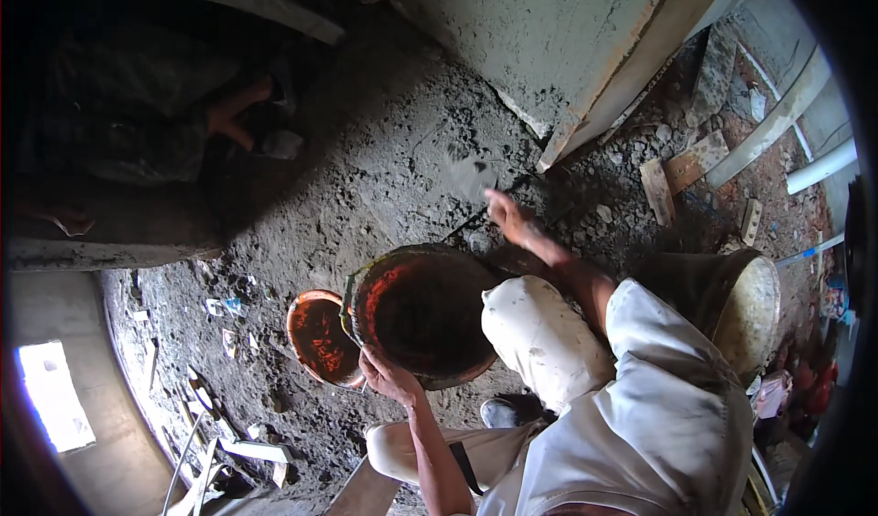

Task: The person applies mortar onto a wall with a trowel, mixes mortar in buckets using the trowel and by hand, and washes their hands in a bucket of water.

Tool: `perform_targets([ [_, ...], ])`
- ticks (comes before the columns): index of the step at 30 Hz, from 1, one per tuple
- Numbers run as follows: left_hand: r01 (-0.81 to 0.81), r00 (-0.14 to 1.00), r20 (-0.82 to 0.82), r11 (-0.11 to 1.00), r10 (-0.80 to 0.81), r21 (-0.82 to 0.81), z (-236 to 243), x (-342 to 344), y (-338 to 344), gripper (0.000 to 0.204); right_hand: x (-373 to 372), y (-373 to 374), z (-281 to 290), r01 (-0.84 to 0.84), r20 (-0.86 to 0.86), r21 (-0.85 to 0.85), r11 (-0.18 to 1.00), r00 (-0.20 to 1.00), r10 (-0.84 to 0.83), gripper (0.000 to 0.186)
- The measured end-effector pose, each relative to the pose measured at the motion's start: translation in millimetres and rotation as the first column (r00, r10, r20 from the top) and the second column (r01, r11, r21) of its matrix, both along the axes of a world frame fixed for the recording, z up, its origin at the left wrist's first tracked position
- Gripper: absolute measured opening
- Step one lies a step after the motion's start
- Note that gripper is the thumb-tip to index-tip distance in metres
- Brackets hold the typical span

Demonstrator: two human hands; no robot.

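Observation:
A large dark bucket (483,370) with orange-red stains inside stands tilted in front of my knees. My left hand (391,377) is closed on its near left rim. Beyond the bucket, my right hand (514,219) reaches out over the rough grey ground. It grips a trowel, whose pale blade (472,176) is smeared by motion and lies low over the ground; the handle is mostly hidden by my fingers. Left of the bucket and close beside it sits a smaller orange-rimmed basin (325,338), also stained inside.
At the upper left, a co-worker's hand (240,118) shows in deep shadow. A grey plastered wall (540,50) ends in a corner ahead. A large drum (750,310) lies at my right. Wood pieces (695,161), rubble and a white pipe (820,167) are at the far right; debris litters the lower left.

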State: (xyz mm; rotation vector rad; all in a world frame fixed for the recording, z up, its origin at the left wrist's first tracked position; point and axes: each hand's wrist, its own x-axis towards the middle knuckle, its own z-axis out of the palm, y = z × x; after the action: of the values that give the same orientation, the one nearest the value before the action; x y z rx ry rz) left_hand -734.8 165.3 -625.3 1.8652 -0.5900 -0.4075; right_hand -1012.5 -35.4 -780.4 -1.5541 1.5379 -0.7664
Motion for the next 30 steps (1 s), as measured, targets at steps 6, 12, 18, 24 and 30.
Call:
perform_targets([
  [6,-0.041,0.999,0.012,0.995,0.040,0.089,6.3,-0.6,2.4,0.034,-5.7,-109.8,45.0,0.266,0.163,0.297,0.917,0.932,-0.323,0.046],
  [12,-0.083,0.996,-0.016,0.996,0.083,-0.015,-13.5,11.2,19.2,0.031,-6.4,-146.7,30.1,0.359,0.027,0.145,0.922,0.930,-0.366,0.047],
  [18,-0.116,0.988,-0.111,0.987,0.104,-0.112,-11.0,32.3,30.0,0.029,44.5,-61.1,54.1,0.231,-0.147,0.088,0.969,0.965,-0.217,0.046],
  [24,-0.055,0.994,-0.102,0.991,0.043,-0.120,-2.4,3.3,7.7,0.028,-9.6,72.8,112.0,-0.204,-0.265,-0.564,0.800,0.963,0.059,0.051],
  [30,-0.037,0.996,-0.087,0.997,0.030,-0.075,2.6,-4.5,3.6,0.027,-19.7,98.4,109.8,-0.141,-0.126,-0.183,0.973,0.985,0.119,0.041],
])
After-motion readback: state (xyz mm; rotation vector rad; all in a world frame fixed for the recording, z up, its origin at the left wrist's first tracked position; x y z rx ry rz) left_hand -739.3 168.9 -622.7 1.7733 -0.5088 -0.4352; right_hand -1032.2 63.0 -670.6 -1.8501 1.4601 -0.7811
